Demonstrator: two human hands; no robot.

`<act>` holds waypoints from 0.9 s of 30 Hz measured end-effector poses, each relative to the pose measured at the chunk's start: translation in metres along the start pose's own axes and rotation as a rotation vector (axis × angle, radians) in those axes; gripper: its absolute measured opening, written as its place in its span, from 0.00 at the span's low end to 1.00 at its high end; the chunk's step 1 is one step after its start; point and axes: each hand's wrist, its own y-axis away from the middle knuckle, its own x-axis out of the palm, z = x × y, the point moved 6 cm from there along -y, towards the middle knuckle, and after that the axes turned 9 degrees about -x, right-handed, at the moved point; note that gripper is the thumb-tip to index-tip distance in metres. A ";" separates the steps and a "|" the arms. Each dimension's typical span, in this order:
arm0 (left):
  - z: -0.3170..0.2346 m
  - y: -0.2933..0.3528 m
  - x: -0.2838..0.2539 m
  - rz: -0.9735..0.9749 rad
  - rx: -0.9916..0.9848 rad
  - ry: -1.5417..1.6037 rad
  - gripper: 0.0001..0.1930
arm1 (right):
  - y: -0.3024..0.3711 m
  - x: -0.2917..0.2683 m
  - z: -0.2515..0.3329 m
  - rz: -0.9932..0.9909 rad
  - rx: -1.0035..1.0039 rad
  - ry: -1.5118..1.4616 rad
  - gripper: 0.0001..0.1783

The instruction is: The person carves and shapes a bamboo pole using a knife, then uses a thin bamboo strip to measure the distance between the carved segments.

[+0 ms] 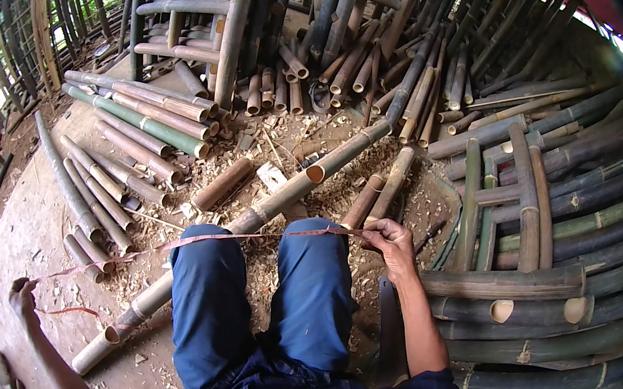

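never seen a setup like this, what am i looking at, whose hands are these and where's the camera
No machine here: a person works with two bare hands. The single picture comes from a wide fisheye camera on that person's head, looking down, so straight edges look bent. The left hand and right hand hold a thin reddish tape stretched across the knees of blue trousers. A long bamboo pole runs beneath, and wood shavings and cut bamboo pieces lie on the ground.
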 end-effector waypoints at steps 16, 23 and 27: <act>-0.032 -0.031 0.017 -0.027 0.120 -0.047 0.04 | -0.062 0.005 0.049 -0.074 -0.050 -0.376 0.03; 0.014 0.008 0.052 0.003 -0.056 -0.267 0.06 | -0.129 0.037 -0.047 -0.049 0.093 -0.265 0.04; 0.053 0.043 0.059 0.002 -0.194 -0.378 0.08 | -0.154 0.054 -0.120 -0.080 0.185 -0.167 0.04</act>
